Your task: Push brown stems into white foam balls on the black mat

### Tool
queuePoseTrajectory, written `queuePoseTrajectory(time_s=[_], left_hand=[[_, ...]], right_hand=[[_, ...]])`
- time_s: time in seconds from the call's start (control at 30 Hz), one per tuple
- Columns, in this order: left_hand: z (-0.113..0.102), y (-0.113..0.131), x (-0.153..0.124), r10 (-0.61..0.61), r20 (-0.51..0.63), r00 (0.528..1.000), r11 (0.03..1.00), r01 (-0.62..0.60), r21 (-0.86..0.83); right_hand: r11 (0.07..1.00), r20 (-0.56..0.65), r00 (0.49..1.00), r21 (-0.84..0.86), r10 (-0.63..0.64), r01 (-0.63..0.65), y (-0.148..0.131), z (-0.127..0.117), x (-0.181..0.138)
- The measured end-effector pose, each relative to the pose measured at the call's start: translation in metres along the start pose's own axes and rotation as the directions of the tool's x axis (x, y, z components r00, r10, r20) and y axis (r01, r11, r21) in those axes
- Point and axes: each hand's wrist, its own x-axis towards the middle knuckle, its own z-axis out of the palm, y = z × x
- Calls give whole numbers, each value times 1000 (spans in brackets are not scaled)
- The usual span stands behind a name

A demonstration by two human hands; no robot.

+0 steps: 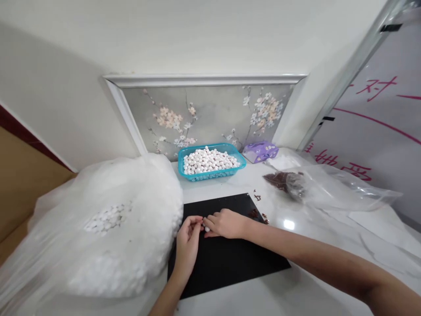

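My right hand reaches in from the right over a black mat, its fingers curled on a small white ball. Close against it, my left hand has thumb and forefinger brought together beside the ball. What those left fingertips pinch, if anything, is too small to make out. Small dark brown pieces lie at the mat's right edge, with more loose brown pieces just off it.
Behind the mat stands a blue basket heaped with white balls. A large translucent bag of white balls fills the left. At right lie a clear bag with brown pieces inside and a purple packet.
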Motion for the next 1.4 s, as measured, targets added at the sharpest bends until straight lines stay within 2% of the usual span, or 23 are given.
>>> queuePoseTrajectory(time_s=[0.27, 0.37, 0.43, 0.5, 0.6, 0.67, 0.77, 1.03, 1.17, 1.27, 1.33, 1.4], left_hand=[[0, -7, 2, -7, -22, 1000, 998, 6, -56], [1, -8, 1, -9, -45, 999, 998, 6, -68], [1, -8, 1, -17, -50, 999, 997, 13, -73], [1, -9, 1, -27, -49, 998, 997, 23, -78], [1, -10, 1, -40, -42, 998, 996, 37, -83], [1, -10, 1, -45, -34, 998, 996, 42, -82], [0, -10, 0, -47, -22, 999, 996, 45, -74], [1, -8, -1, -49, 2, 999, 996, 49, -78], [4, -4, -4, -57, -11, 998, 994, 56, -99], [7, -1, -8, -62, -24, 998, 991, 59, -122], [9, 1, -11, -69, -41, 997, 989, 63, -132], [11, 1, -14, -75, -61, 995, 988, 66, -140]], right_hand=[[998, 54, 998, -40, -42, 44, 20, -22, 8], [998, 66, 997, -52, 41, -38, 52, -39, 18], [985, 53, 985, -64, 165, -162, 84, -53, 30], [946, 25, 948, -76, 319, -316, 121, -65, 42], [853, -9, 855, -76, 518, -517, 170, -76, 57], [800, 0, 801, -60, 599, -598, 191, -77, 63], [747, 39, 746, -25, 665, -665, 205, -74, 70], [690, 14, 693, 77, 721, -719, 204, -64, 73], [704, -75, 703, 158, 707, -692, 186, -69, 74], [764, -172, 751, 261, 638, -589, 152, -84, 92], [825, -200, 824, 349, 530, -445, 116, -97, 113], [859, -187, 910, 441, 370, -259, 71, -109, 139]])
